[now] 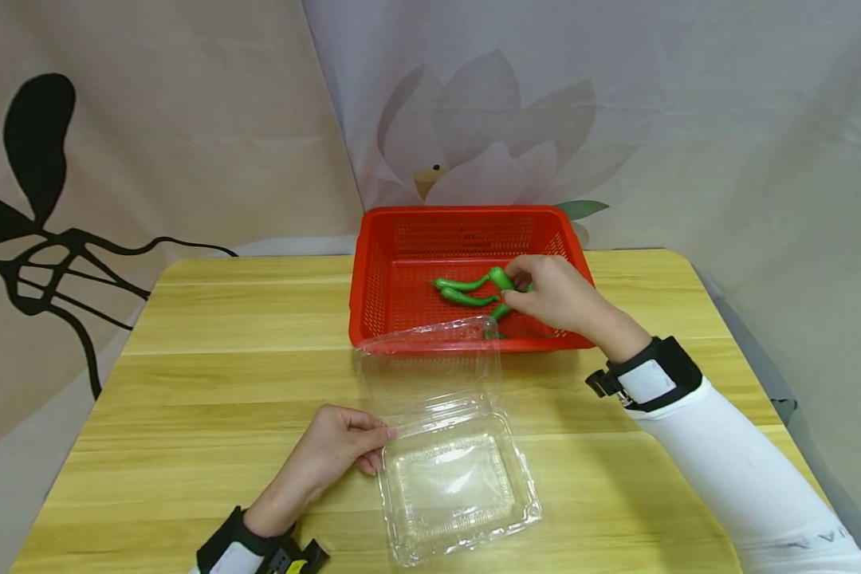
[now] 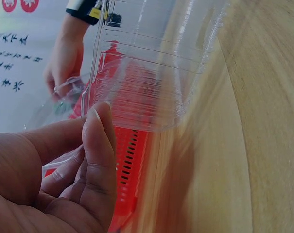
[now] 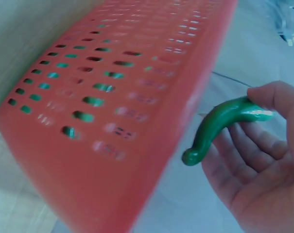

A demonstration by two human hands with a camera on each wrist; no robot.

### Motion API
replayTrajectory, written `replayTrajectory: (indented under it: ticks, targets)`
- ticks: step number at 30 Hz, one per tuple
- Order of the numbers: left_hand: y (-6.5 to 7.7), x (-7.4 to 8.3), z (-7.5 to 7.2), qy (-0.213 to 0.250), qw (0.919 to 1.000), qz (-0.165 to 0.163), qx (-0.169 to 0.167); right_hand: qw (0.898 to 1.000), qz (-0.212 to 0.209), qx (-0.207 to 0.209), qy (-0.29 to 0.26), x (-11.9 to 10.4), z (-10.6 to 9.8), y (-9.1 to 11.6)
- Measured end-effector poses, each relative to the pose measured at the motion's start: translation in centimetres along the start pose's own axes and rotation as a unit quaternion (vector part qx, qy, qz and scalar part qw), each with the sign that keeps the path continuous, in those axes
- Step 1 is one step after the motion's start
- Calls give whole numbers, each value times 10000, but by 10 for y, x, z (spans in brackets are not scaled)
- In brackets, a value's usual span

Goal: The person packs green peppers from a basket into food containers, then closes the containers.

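My left hand (image 1: pixel 333 450) pinches the left edge of a clear plastic clamshell box (image 1: pixel 455 482) near its hinge, thumb on top. Its lid (image 1: pixel 426 379) is folded back, and the lid's far end overlaps the near rim of a red plastic basket (image 1: pixel 466 212) in the head view. Over the right side of the basket, my right hand (image 1: pixel 560 296) holds a curved green chili pepper (image 3: pixel 217 121) between thumb and fingers. Several more green chili peppers (image 1: pixel 468 298) are around and below that hand in the basket.
The basket has slotted walls and stands at the back of a light wooden table (image 1: pixel 244 351). Behind the table hangs a pale curtain (image 1: pixel 689 119) with a flower print. The near wall of the basket lies between the box and the peppers.
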State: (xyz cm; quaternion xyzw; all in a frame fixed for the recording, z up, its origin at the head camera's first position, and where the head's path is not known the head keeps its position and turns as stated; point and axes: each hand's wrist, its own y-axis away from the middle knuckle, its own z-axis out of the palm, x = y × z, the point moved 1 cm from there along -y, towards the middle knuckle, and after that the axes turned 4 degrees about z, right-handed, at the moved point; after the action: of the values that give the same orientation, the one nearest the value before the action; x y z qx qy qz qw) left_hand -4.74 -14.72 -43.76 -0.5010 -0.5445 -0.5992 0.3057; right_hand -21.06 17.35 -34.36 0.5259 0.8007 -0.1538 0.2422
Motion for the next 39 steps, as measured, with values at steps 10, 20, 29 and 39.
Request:
replayTrajectory:
  ticks: [10,20,29,39]
  targets:
    - [1,1,-1,7,10000,24,1,9956,-639,613,-322,-22,-7,20]
    - [0,0,0,-8,10000,28,-8,9796,-1688,1036,-345,-42,-2,41]
    - [0,0,0,12,10000,38,-28,9696,-2194,913,-585,-58,12,56]
    - [1,0,0,16,10000,53,-35,9564,-2839,324,-603,-73,42,71]
